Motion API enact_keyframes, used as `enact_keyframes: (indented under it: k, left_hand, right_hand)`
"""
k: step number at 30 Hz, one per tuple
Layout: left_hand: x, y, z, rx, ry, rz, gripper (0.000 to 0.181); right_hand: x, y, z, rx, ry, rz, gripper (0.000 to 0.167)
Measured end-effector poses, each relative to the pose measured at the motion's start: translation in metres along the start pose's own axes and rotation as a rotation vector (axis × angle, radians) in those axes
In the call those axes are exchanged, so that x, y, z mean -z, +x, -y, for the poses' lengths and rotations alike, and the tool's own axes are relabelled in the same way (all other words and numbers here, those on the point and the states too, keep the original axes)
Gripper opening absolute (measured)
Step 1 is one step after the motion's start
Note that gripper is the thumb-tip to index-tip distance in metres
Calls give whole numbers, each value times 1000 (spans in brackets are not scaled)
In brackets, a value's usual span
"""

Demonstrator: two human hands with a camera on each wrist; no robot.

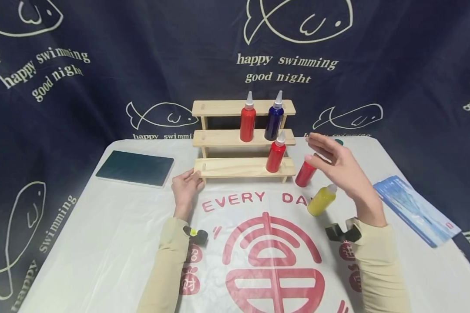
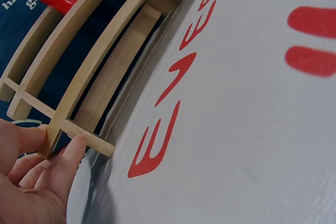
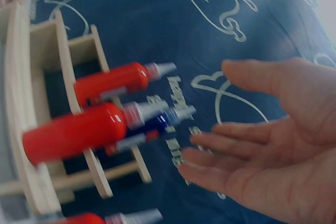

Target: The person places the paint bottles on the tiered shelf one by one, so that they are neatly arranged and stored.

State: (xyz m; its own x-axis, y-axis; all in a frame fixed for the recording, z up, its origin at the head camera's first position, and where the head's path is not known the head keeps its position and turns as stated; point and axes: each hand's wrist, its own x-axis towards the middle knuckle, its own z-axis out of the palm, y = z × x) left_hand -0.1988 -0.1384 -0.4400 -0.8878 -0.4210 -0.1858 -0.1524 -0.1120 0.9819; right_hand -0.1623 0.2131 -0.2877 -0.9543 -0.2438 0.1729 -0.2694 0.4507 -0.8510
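Observation:
A three-tier wooden display rack [image 1: 235,167] stands at the back of the table. My left hand [image 1: 186,188] pinches the left end of its lowest board, fingers and thumb on either side in the left wrist view. On the middle tier stand a red squeeze bottle [image 1: 247,125] and a dark blue squeeze bottle [image 1: 273,124]. Another red squeeze bottle [image 1: 276,157] is on the lowest tier, toward the right. My right hand [image 1: 342,171] hovers right of the rack, fingers extended and holding nothing. It partly hides a third red bottle [image 1: 305,174] on the table. Nearer me is a yellow bottle [image 1: 321,201].
A dark flat tablet-like slab [image 1: 135,167] lies on the left of the table. At the right edge lies a blue printed leaflet [image 1: 417,211]. A small green object [image 1: 339,142] shows behind my right hand. Dark blue fabric [image 1: 160,56] hangs behind the table.

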Motion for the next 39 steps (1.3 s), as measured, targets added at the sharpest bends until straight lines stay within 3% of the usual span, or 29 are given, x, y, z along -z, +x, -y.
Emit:
enact_keyframes:
  k: [7,16,25,33,39]
  left_hand:
    - [2,-1,0,11,22,-2,35]
    - [4,-1,-1,6,15,2,35]
    - [2,-1,-2,5,40,3,35]
    - [1,-3,-1,-4,25,1,34]
    - [1,-2,0,-13,22,-2,35]
  right_hand:
    - [25,-13,-16,61,-3,44,55]
    - [45,-20,-60,135,-25,328,67]
    - [43,-24,-104,68,-117,426,64]
    - [32,-26,-139,-12,31,525,54]
    - [23,-27,-150,-43,81,509,46]
